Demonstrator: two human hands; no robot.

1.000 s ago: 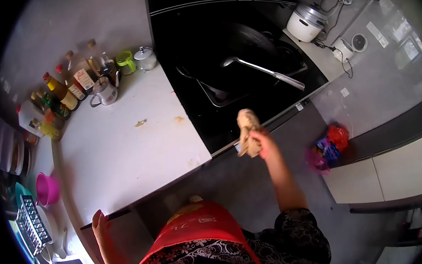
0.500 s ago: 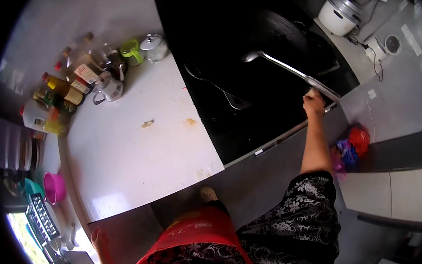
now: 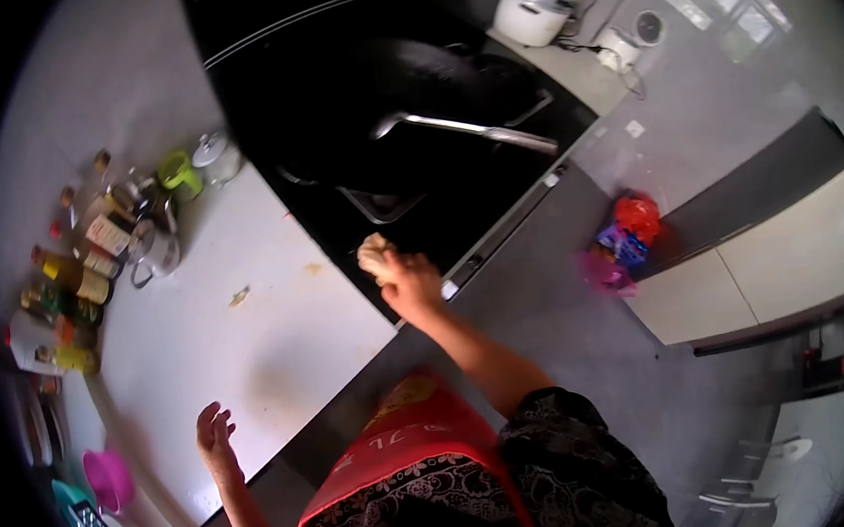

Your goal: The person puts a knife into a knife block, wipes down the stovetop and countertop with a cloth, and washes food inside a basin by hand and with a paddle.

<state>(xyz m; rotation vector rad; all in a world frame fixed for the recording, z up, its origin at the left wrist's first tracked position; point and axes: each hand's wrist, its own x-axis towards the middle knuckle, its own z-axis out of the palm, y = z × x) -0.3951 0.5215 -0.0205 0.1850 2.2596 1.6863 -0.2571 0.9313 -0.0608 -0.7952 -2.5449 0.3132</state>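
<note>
My right hand (image 3: 412, 286) is closed on a crumpled, pale beige cloth (image 3: 374, 256), held at the front left corner of the black stovetop (image 3: 338, 226). Whether it is a cloth or a sponge is hard to make out. A metal ladle (image 3: 475, 128) lies slantwise over the dark stove, its bowl end toward a wok (image 3: 434, 62) that barely shows. My left hand (image 3: 217, 442) hangs over the front edge of the white counter (image 3: 170, 371), empty, with its fingers loosely bent and apart. Small brown scraps (image 3: 239, 296) lie on that counter.
Bottles (image 3: 72, 274), a metal teapot (image 3: 153, 249), a green mug (image 3: 178, 174) and a lidded glass jar (image 3: 216, 157) line the counter's back. A rice cooker (image 3: 533, 15) stands right of the stove. A pink bowl (image 3: 108, 480) sits at far left; bags (image 3: 630, 230) hang at right.
My right hand has moved left across the stove's front, from beside the ladle's handle to the counter side, cloth in hand. My left hand has risen over the counter edge. The view has turned right.
</note>
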